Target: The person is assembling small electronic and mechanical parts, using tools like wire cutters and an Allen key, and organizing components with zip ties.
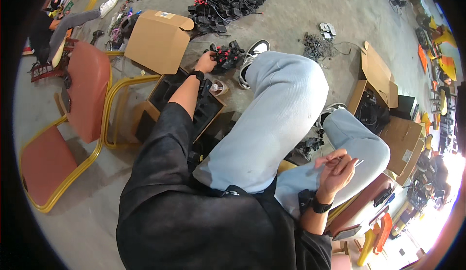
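Black short-sleeved shirt (208,226) fabric fills the foreground, with light-blue jeans (291,110) spread beyond it. Above the right thigh, the person's right hand (335,172) has its fingers bent inward, with a thin pale strip (359,163) showing beside them; whether that grip is clamped on the strip, I cannot tell. Past the left knee, an open box with black compartments (208,117) sits on the concrete floor (291,8), a clear plastic container (219,88) just beside its far right corner. Beyond that corner, the left hand (206,63) meets the left edge of a bundle of black-and-red parts (228,56), which lies on the floor near a black-and-white sneaker (257,50); its fingertips are partly hidden, so I cannot tell whether the grip is closed on a piece. An open cardboard box (361,98) holding black items stands toward the floor's right edge. Farther off lie a small dark heap (318,47) and, near the floor's far edge, a larger black-and-red pile (223,5). Another person's grey-trousered leg (80,18) stretches across the far left corner.
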Motion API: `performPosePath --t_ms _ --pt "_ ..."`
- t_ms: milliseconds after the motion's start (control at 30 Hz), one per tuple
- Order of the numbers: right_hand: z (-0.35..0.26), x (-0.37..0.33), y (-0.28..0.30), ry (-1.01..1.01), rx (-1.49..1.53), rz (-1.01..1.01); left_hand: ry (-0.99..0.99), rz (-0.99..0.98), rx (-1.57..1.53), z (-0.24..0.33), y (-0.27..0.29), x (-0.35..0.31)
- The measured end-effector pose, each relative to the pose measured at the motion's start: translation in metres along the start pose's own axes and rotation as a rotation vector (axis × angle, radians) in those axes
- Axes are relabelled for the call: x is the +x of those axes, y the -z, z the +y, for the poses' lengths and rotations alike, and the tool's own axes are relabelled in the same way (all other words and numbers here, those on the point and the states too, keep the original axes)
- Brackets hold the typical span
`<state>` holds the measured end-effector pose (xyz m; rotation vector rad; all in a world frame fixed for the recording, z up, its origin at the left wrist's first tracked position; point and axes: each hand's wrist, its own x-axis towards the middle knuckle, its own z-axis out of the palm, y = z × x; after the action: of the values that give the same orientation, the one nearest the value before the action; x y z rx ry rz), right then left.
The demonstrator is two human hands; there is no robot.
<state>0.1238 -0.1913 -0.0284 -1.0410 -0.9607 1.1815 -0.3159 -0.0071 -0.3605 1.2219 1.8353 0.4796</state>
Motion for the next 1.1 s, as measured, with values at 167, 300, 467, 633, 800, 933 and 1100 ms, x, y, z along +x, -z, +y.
performPosePath --t_ms 167,300,467,633,800,933,1100 --pt "0.000 0.009 -0.020 -0.076 0.025 0.132 -0.103 0.211 0.217 0.021 -0.022 0.008" --pt "0.011 0.019 -0.024 0.046 -0.001 0.134 -0.069 0.208 0.279 0.030 -0.010 -0.007" --pt "0.010 0.023 -0.022 0.055 0.019 -0.006 -0.130 0.248 0.028 0.016 -0.001 -0.019" --pt "0.001 0.016 -0.019 0.069 0.064 -0.040 -0.308 0.368 -0.333 0.056 0.019 -0.045" --pt "-0.008 0.008 -0.023 0.077 0.058 -0.012 -0.488 0.362 -0.420 0.112 0.088 -0.110" --pt "-0.013 -0.002 -0.013 0.115 -0.026 0.009 -0.650 0.315 -0.465 0.206 0.127 -0.184" --pt "-0.034 -0.009 -0.015 0.083 -0.139 -0.069 -0.778 0.109 -0.463 0.308 0.155 -0.283"
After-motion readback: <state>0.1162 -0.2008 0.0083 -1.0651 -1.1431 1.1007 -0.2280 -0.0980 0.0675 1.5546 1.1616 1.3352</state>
